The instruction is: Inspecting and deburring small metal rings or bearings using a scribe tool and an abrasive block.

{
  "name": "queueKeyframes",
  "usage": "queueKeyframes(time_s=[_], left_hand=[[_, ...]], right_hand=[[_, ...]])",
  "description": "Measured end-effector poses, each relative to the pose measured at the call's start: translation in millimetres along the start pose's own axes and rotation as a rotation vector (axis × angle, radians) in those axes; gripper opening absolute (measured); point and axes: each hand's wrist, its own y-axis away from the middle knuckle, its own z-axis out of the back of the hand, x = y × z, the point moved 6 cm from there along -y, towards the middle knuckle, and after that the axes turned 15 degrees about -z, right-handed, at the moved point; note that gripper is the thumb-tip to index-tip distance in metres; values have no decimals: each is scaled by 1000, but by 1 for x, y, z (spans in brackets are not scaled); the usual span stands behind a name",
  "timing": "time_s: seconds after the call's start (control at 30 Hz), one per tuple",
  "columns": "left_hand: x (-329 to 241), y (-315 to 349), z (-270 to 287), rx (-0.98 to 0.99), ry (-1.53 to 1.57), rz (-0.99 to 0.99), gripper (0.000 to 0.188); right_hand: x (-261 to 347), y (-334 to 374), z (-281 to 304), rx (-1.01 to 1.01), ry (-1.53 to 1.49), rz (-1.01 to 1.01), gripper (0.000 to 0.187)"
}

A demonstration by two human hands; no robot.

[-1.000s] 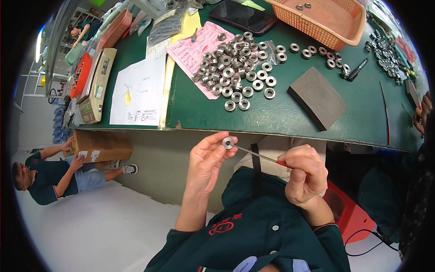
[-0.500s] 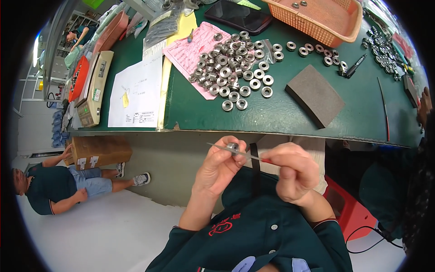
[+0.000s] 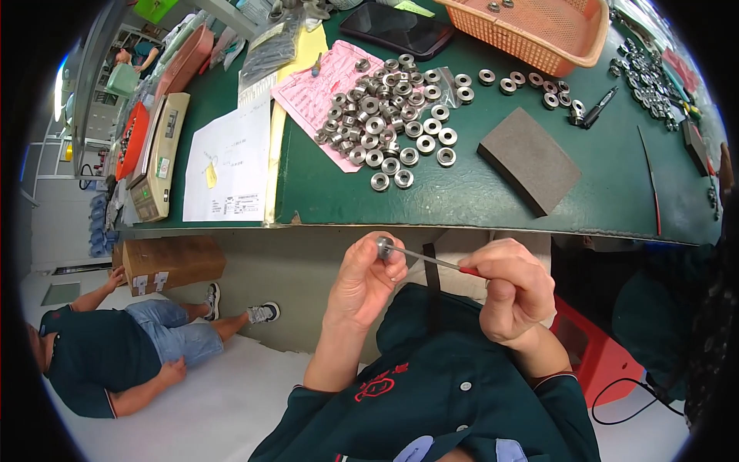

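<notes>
In front of the bench edge, my left hand pinches a small metal ring between thumb and fingers. My right hand is closed round the red handle of a needle file. The file's thin grey shaft points left, and its tip meets the ring at or near the hole; how deep it sits I cannot tell. Beyond my hands, several similar metal rings lie heaped partly on a pink sheet.
A grey-brown block rests right of the heap, with a black marker and another thin file farther right. Behind are an orange basket and a phone. Papers and a scale lie left. A person is beside a carton.
The file has drawn back to the right; its tip stuck out left past the ring before and now ends at it. The ring has turned and shifted slightly left. The person at left has moved.
</notes>
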Motion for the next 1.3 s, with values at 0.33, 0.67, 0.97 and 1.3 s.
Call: queueKeyframes(time_s=[0.33, 0.67, 0.97, 1.3], left_hand=[[10, -1, -18, 23, -133, 55, 27], [9, -8, -10, -4, -106, 46, 25], [9, -7, -19, 19, -133, 0, 22], [0, -3, -15, 53, -46, -11, 27]], right_hand=[[-18, -6, -19, -22, -47, -92, 7], [-14, -6, -5, -61, -68, -68, 8], [-9, 2, 8, -75, -71, -76, 7], [-3, 2, 72, -393, -205, -86, 29]])
